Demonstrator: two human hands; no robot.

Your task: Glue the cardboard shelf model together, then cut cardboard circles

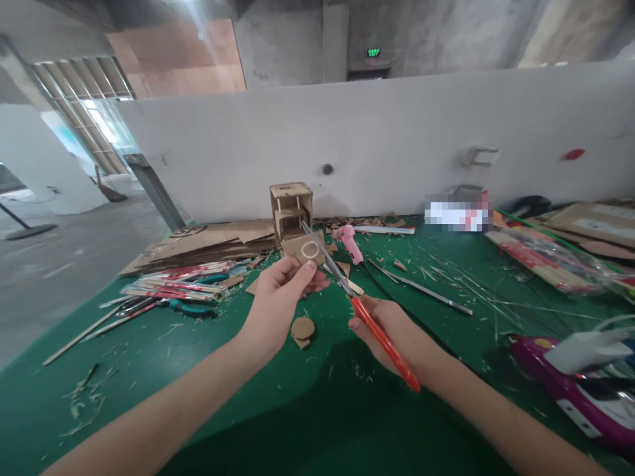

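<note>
My left hand (pixel 278 291) pinches a small piece of cardboard (pixel 296 248) that has a white ring marked on it. In my right hand (pixel 389 327) are scissors (pixel 380 337) with red handles, fingers wrapped round the grips. Their long metal blades point up and to the left, across the right side of the cardboard piece. Whether the blades touch the cardboard I cannot tell. Below my left hand, round cardboard discs (pixel 303 328) lie on the green table. Just behind the cardboard piece stands a small box-like cardboard structure (pixel 292 192) with an open front.
A pink glue gun (pixel 350 243) lies behind the scissors, its black cable running right. Wrapped sticks (pixel 173 284) and teal-handled pliers (pixel 191 308) lie left, before stacked cardboard (pixel 208 241). A purple power strip (pixel 540 360) sits at the right. A white wall (pixel 387 139) rises behind the table.
</note>
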